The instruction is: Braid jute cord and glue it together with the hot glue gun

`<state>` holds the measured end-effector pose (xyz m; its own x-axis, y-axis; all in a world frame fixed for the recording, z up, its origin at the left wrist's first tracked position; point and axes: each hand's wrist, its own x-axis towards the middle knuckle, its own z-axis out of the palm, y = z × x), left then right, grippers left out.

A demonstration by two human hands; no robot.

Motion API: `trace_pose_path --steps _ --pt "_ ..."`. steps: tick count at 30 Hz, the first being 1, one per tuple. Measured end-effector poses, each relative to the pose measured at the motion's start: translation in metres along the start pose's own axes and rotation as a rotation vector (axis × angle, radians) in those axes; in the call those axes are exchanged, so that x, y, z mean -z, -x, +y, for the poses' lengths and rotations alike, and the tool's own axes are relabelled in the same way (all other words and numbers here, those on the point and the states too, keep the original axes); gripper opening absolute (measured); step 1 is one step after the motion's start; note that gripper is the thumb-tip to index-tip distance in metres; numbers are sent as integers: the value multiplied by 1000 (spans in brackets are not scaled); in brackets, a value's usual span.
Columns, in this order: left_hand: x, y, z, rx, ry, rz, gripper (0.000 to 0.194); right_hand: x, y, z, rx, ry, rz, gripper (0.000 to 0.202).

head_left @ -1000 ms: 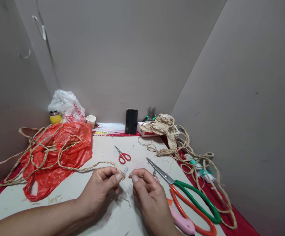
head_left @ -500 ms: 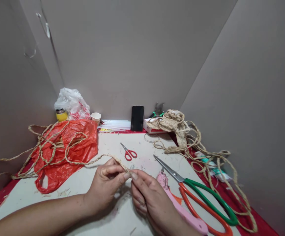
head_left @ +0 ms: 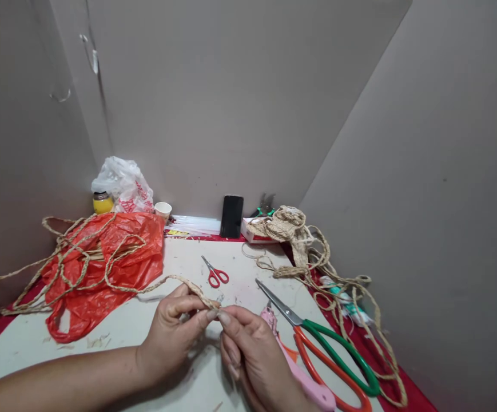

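Between my two hands is the end of a braided straw cord (head_left: pixel 193 288). My left hand (head_left: pixel 173 326) pinches it between thumb and fingers. Tip to tip with the left thumb, my right hand (head_left: pixel 252 349) has its thumb and forefinger closed on the same end. From there the cord trails left and lies in loops over a red plastic bag (head_left: pixel 145 266). Small red-handled scissors (head_left: pixel 215 274) lie just beyond my hands. Large scissors with green and orange handles (head_left: pixel 317 337) and a pink glue gun (head_left: pixel 308 383) lie right of my right hand, which partly hides the glue gun.
At the back stand a white plastic bag (head_left: pixel 123 180), a yellow jar (head_left: pixel 103 203), a paper cup (head_left: pixel 163 210), white sticks (head_left: pixel 194 224) and a black phone (head_left: pixel 231 216). Coiled braid (head_left: pixel 289 223) hangs along the right edge near pliers (head_left: pixel 266 206). Grey walls (head_left: pixel 239 103) enclose the table.
The view has shifted slightly, so the tabletop things appear a bit further left and lower. Both hands stay pinched on the cord end, with little change in their grip.
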<state>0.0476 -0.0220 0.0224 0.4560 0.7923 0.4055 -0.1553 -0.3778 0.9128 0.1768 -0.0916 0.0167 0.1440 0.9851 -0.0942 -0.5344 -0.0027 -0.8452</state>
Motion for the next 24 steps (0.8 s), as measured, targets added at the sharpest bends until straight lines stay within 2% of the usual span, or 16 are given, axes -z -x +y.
trace_pose_path --steps 6,10,13,17,19,21,24 --pt "-2 -1 2 78 25 -5 10 8 -8 6 9 47 23 31" --pt "-4 0 -2 130 92 10 16 16 -17 17 15 174 1 45" --pt "-6 1 -7 177 135 -6 22 22 -21 20 52 241 43 50" --pt "-10 6 -11 300 182 -95 32 23 -20 6 94 257 145 45" --pt "-11 9 -9 353 168 -108 29 22 -19 -6 169 282 219 39" --pt "-10 11 -7 344 118 -110 25 20 -18 -17 192 300 270 32" --pt "-7 11 -1 258 -11 -146 23 18 -19 -25 202 312 302 29"
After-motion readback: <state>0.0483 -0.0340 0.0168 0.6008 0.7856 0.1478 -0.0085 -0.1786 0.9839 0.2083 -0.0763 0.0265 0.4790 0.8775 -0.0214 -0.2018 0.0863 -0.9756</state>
